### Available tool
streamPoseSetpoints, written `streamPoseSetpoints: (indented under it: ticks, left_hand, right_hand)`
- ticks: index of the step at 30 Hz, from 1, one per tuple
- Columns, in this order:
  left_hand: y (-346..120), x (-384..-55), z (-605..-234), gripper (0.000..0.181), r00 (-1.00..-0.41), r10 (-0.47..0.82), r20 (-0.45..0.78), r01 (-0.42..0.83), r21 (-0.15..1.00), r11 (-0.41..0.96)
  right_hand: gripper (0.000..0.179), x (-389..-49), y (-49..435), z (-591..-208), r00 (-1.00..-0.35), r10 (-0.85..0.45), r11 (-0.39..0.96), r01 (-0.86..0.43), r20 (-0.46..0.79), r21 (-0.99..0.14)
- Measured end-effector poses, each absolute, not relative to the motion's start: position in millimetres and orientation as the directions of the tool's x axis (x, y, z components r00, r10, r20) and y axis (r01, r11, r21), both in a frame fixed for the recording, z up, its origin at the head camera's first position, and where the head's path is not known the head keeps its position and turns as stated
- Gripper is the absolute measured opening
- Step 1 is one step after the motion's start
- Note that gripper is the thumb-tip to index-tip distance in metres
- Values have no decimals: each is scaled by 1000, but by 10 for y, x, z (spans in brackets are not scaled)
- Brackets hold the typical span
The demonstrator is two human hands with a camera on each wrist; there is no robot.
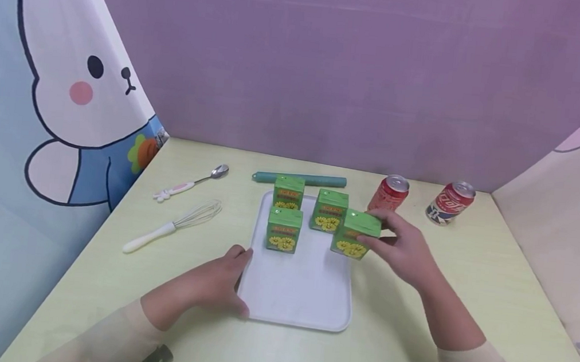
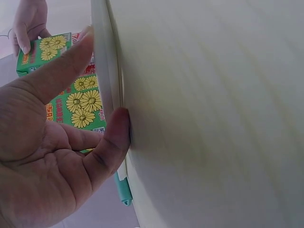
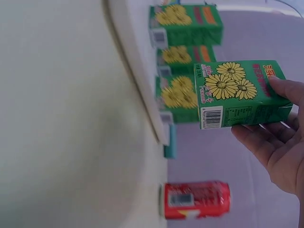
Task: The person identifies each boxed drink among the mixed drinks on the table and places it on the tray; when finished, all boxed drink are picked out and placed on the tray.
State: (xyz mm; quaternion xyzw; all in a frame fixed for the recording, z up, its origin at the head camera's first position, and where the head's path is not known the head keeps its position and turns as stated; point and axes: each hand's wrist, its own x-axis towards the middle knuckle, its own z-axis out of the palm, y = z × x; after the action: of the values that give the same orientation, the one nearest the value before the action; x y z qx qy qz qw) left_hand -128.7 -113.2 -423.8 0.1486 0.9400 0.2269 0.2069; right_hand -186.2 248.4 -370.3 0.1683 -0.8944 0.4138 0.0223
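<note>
My right hand grips a green drink carton printed with yellow flowers, thumb on one side and fingers on the other. The carton is tilted and raised over the right edge of a white tray. Three matching cartons stand on the tray: a back left carton, a front left carton and a right carton close to the held one. At the tray's left rim, my left hand holds the edge near the front corner, with thumb and curled fingers touching it.
Behind the tray lies a teal stick. Two red cans, a nearer can and a farther-right can, stand at the back right. On the left lie a spoon and a whisk. A purple backdrop borders the table.
</note>
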Motion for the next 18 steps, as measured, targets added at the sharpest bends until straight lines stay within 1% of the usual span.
streamPoseSetpoints:
  ticks: [7,18]
  left_hand:
    - [-1118,-1289,-4240,122,-869,370,-327,178,492,852]
    - [-1109,-1295,-4243,122,-870,382,-312,196,492,848]
  right_hand:
    - [45,-1808,2269,-3880,-932,-343,540,-300,120,-786]
    - [46,-1772,2119,-4048,-913,-404,542,-295,64,-787]
